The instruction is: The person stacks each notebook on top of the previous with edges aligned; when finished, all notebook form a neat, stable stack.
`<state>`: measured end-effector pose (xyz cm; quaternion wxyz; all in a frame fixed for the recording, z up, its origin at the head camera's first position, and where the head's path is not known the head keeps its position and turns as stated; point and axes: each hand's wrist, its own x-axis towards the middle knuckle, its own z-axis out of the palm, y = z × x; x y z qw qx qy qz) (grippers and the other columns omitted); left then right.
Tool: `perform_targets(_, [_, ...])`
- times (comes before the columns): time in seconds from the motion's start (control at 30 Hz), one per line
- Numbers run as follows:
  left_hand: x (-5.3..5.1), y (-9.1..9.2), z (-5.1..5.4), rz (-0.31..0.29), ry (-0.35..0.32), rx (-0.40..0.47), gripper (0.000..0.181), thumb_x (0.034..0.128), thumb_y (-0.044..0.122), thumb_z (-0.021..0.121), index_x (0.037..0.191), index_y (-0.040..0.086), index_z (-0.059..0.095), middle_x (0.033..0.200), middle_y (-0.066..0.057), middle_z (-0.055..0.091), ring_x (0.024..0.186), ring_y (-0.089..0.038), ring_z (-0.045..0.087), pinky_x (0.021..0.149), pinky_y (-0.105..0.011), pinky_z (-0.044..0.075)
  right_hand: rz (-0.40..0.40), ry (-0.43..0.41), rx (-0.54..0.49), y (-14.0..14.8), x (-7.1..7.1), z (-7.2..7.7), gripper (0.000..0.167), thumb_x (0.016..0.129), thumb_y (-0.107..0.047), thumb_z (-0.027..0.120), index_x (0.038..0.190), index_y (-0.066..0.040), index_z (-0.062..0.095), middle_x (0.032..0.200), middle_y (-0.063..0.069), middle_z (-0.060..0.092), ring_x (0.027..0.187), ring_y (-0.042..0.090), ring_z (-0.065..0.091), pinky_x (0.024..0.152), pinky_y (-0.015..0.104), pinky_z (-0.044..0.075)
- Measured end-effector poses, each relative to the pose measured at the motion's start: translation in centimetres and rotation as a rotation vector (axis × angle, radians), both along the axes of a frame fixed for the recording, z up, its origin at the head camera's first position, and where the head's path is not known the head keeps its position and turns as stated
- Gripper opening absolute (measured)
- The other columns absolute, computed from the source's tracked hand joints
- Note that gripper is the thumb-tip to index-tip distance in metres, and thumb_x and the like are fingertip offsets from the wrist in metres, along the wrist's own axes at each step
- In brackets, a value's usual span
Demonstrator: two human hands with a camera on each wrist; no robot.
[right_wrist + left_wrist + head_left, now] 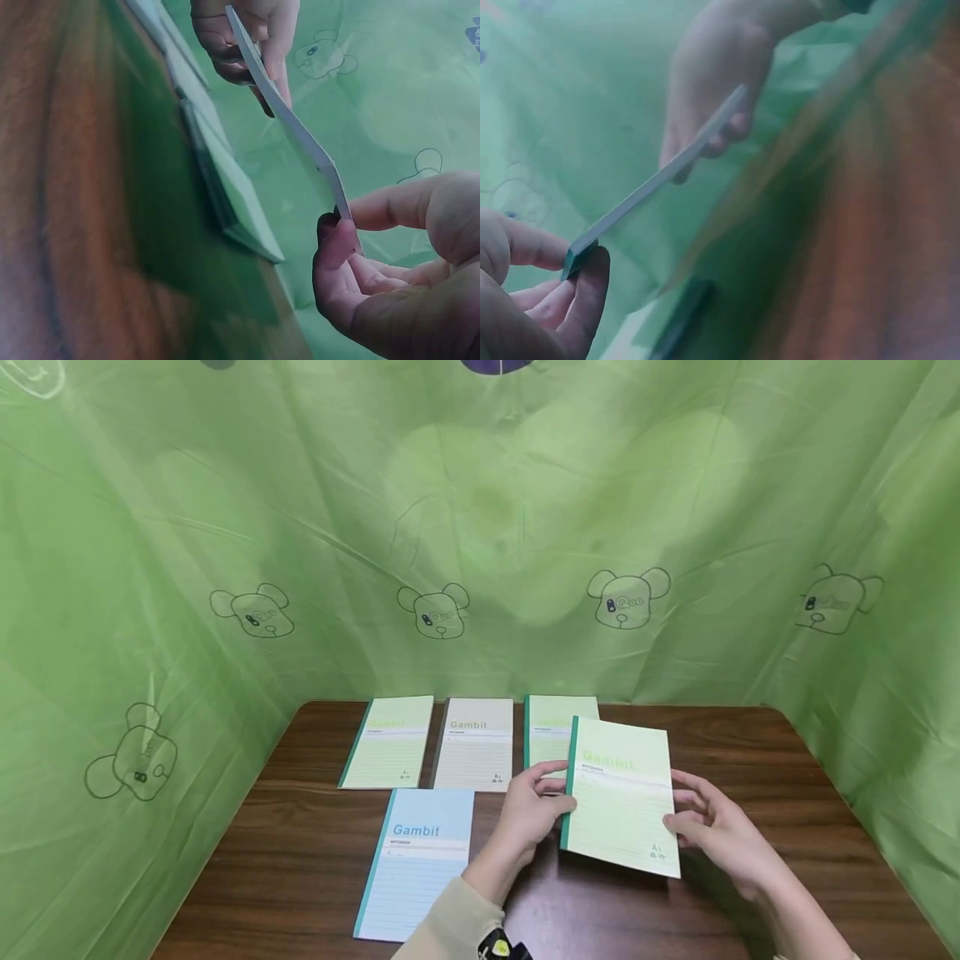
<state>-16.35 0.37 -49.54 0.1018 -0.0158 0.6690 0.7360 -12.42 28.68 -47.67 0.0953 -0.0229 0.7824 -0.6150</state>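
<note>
A pale green notebook [622, 802] with a dark green spine is held up above the table, tilted, between both hands. My left hand [534, 810] pinches its spine edge, thumb in front and fingers behind; the left wrist view shows the green spine [581, 259] between thumb and fingers. My right hand [712, 827] pinches the opposite edge, which the right wrist view shows as a thin edge [300, 135]. Behind the held notebook lies another green notebook [555, 710], partly covered from sight. Left of the left hand lies a blue notebook [416, 868].
In the back row on the brown wooden table [285, 860] lie a grey notebook [474, 752] and, farther left, one more green notebook [390, 747]. A green curtain [480, 527] printed with bear faces surrounds the table at the back and sides.
</note>
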Motion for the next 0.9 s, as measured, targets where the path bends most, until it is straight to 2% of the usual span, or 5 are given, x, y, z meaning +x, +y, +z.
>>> perform_targets(0.17, [-1.7,-1.1,1.0,0.019,0.017,0.022,0.05,0.0843,-0.007,0.077,0.132,0.008,0.076,0.106,-0.007,0.081,0.083,-0.015,0.075,0.073,-0.03,0.059,-0.011,0.04,-0.044,-0.9,-1.5,0.4,0.074,0.106,-0.006,0.07,0.167,0.005,0.029,0.152,0.035,0.053,0.104,0.011,0.073,0.084,0.036,0.063])
perform_targets(0.37, [-3.6,-1.5,1.3,0.122,0.031,0.041,0.036,0.0873,-0.004,0.08,0.122,0.006,0.08,0.105,-0.007,0.081,0.093,-0.016,0.075,0.078,-0.031,0.062,-0.05,0.055,-0.093,-1.7,-3.5,-0.2,0.07,0.108,-0.015,0.071,0.166,0.004,0.036,0.156,0.03,0.051,0.113,0.005,0.07,0.093,0.024,0.058])
perform_targets(0.53, [-4.8,-1.5,1.1,0.196,0.043,0.041,0.028,0.089,-0.002,0.082,0.116,0.006,0.083,0.106,-0.007,0.081,0.098,-0.018,0.077,0.081,-0.031,0.063,-0.08,0.036,-0.207,-2.5,-4.9,-0.8,0.071,0.108,-0.015,0.072,0.166,0.005,0.036,0.156,0.023,0.049,0.116,0.004,0.069,0.096,0.024,0.059])
perform_targets(0.8, [-5.5,-1.7,0.7,0.209,0.081,0.004,0.034,0.086,-0.001,0.083,0.119,0.007,0.082,0.111,-0.006,0.079,0.109,-0.024,0.072,0.085,-0.032,0.061,-0.17,0.027,-0.315,-4.1,-6.6,-0.9,0.068,0.108,-0.009,0.069,0.166,0.004,0.036,0.151,0.011,0.054,0.114,0.003,0.067,0.096,0.022,0.057])
perform_targets(0.9, [-5.7,-1.8,0.6,0.195,0.104,-0.003,0.041,0.0834,-0.003,0.082,0.123,0.006,0.081,0.116,-0.007,0.078,0.11,-0.026,0.07,0.084,-0.03,0.059,-0.248,0.036,-0.337,-4.6,-7.3,-1.1,0.063,0.108,-0.009,0.07,0.163,0.006,0.043,0.138,-0.001,0.065,0.113,0.001,0.066,0.096,0.018,0.055])
